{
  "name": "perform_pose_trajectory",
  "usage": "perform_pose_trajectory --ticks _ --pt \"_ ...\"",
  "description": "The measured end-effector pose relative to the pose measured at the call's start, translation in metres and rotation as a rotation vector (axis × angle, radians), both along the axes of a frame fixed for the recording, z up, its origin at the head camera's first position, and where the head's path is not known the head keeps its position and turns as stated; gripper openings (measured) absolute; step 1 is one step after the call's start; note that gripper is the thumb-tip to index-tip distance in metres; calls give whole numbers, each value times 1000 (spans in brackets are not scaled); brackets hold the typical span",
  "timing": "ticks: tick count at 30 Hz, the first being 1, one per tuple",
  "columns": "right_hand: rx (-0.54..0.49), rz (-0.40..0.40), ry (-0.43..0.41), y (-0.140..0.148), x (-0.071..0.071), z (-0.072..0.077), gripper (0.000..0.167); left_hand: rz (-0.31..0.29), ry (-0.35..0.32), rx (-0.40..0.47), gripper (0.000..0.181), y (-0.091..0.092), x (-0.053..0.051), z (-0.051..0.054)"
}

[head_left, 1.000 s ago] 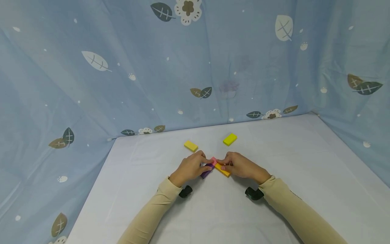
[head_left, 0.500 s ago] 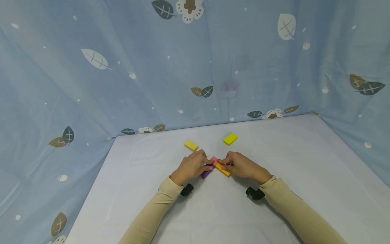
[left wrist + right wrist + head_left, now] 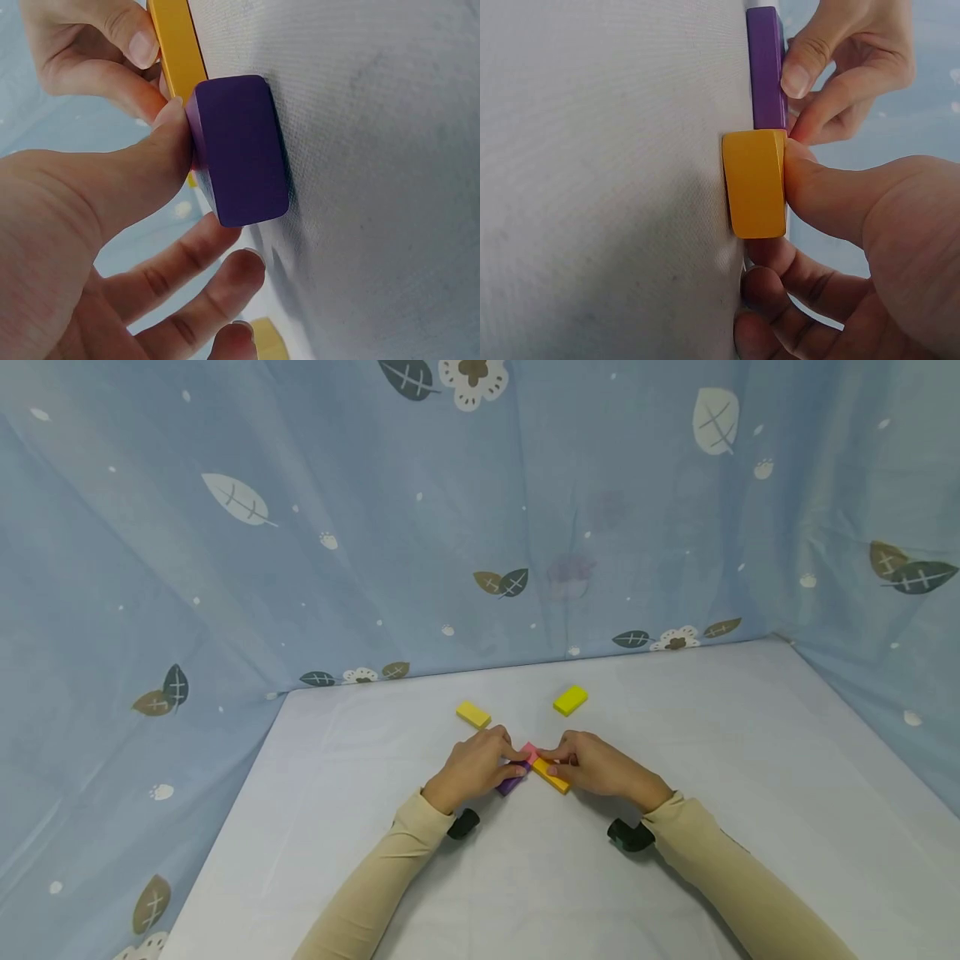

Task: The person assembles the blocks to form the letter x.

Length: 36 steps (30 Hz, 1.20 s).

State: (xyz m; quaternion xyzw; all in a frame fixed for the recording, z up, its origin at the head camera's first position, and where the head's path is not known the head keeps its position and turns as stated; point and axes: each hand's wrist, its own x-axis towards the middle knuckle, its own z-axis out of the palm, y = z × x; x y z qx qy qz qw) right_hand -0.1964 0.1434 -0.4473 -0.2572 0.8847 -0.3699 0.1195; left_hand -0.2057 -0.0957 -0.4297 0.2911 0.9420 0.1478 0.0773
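Note:
Three small rectangular blocks meet on the white table in the head view. My left hand (image 3: 474, 766) pinches a purple block (image 3: 244, 150), thumb on its upper face and forefinger toward its far end. An orange block (image 3: 754, 184) is held by my right hand (image 3: 606, 767), the thumb on top and other fingers on its far side. At their meeting corner a pink block (image 3: 529, 752) shows partly, touched by both forefingers; the rest is hidden. The purple and orange blocks lie angled to each other, their near ends spread apart.
Behind the left hand lies a pale yellow block (image 3: 473, 714). Farther back and to the right is a bright yellow-green block (image 3: 571, 700). White cloth covers the table (image 3: 540, 893), and a blue patterned curtain (image 3: 360, 552) hangs along the back and sides.
The head view has shifted very slightly. Both hands stay on the same blocks, with no clear movement of the blocks on the table.

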Motion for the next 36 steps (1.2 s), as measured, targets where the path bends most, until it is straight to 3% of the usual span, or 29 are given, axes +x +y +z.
perform_pose_trajectory --ticks 29,32,36 --pt "0 -29 15 -3 2 5 33 5 -9 1 33 -1 -2 0" --pt "-6 -40 49 2 1 14 35 3 -9 -15 34 0 -2 0" --pt "-14 -72 167 13 -4 35 39 5 -11 -27 34 1 -1 -1"
